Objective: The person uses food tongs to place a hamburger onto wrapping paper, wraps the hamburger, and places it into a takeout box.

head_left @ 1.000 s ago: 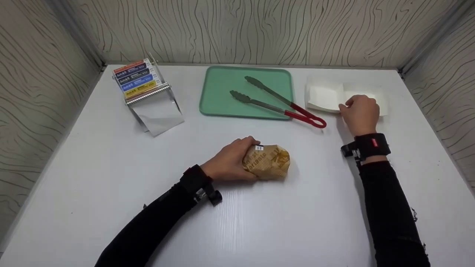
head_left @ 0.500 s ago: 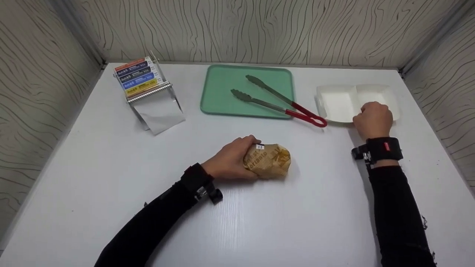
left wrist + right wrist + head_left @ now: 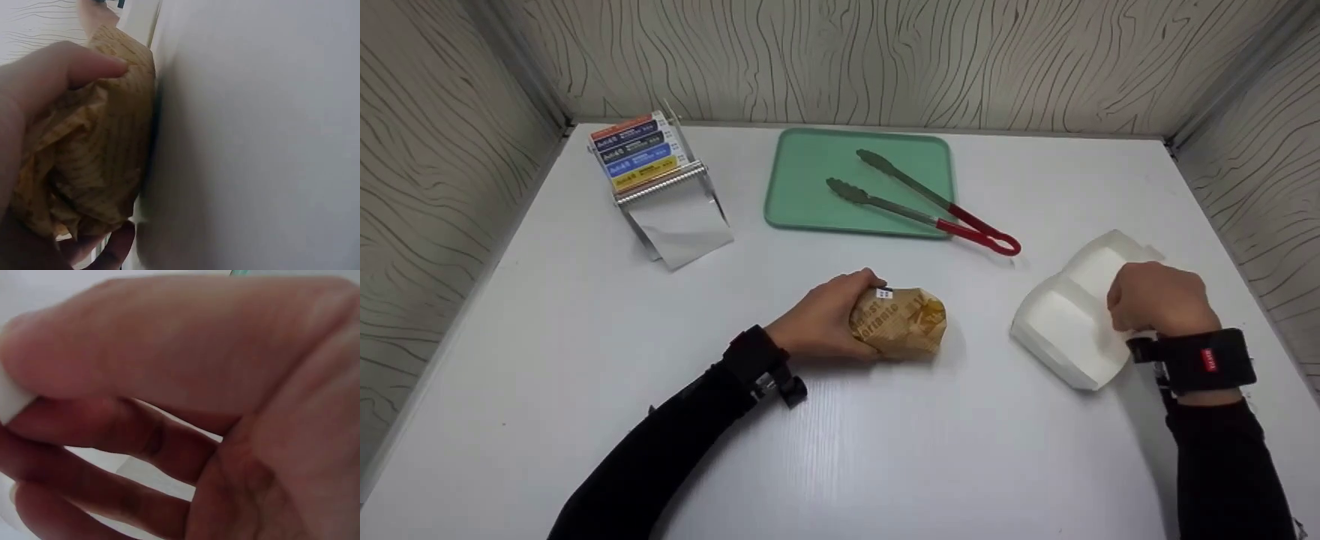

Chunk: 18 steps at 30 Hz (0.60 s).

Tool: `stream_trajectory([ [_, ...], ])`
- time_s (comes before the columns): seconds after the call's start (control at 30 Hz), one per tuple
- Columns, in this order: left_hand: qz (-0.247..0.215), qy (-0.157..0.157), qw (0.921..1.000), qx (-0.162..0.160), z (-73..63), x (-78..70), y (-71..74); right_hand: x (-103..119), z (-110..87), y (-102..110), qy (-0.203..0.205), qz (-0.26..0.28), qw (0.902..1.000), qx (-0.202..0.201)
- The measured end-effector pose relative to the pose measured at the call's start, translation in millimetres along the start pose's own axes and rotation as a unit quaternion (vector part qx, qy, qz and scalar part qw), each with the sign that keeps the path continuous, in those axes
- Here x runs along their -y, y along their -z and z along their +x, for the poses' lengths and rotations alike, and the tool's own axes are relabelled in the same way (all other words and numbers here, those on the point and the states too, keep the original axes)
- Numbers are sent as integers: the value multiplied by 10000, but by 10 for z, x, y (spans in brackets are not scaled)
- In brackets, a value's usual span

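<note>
holding a brown paper-wrapped parcel (image 3: pixel 896 326) near the middle of the table (image 3: pixel 847 457), with left hand (image 3: pixel 825 319) fingers curled round one end. pinching a white two-compartment box (image 3: pixel 1072 322), turned askew, between right hand (image 3: pixel 1162 300) thumb and fingers. showing red-handled tongs (image 3: pixel 904 213) partly on a green tray (image 3: pixel 802 202) farther back.

Left hand (image 3: pixel 825 319) and right hand (image 3: pixel 1161 300) both grip, well apart.
The black-sleeved left arm (image 3: pixel 660 442) slants up from the bottom edge, left of centre, its hand mid-frame, thumb (image 3: pixel 84 64) and fingers (image 3: pixel 115 247) curved; the right arm (image 3: pixel 1230 472) rises at lower right, its hand at right, fingers bent and pinching.
</note>
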<state>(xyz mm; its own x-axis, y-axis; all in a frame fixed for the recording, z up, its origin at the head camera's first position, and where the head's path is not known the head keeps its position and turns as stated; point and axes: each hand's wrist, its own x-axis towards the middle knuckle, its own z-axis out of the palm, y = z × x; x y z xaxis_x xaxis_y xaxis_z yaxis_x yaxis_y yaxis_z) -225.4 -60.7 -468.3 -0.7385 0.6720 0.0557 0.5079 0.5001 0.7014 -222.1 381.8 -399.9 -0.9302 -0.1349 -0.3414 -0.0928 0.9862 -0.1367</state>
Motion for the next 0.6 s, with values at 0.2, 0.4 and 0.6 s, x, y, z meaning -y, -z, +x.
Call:
stream_trajectory([
  [0.2, -476, -315, 9980, -280, -12, -51, 202, 465, -89, -155, 615, -498, 9958, -471],
  [0.4, -828, -484, 9941, -514, -52, -127, 403, 961, -315, -373, 1550, -712, 9818, -839],
  [0.6, -972, -527, 9915, -690, -139, -179, 553, 1510, -347, -535, 2378, -690, 9632, -1048],
])
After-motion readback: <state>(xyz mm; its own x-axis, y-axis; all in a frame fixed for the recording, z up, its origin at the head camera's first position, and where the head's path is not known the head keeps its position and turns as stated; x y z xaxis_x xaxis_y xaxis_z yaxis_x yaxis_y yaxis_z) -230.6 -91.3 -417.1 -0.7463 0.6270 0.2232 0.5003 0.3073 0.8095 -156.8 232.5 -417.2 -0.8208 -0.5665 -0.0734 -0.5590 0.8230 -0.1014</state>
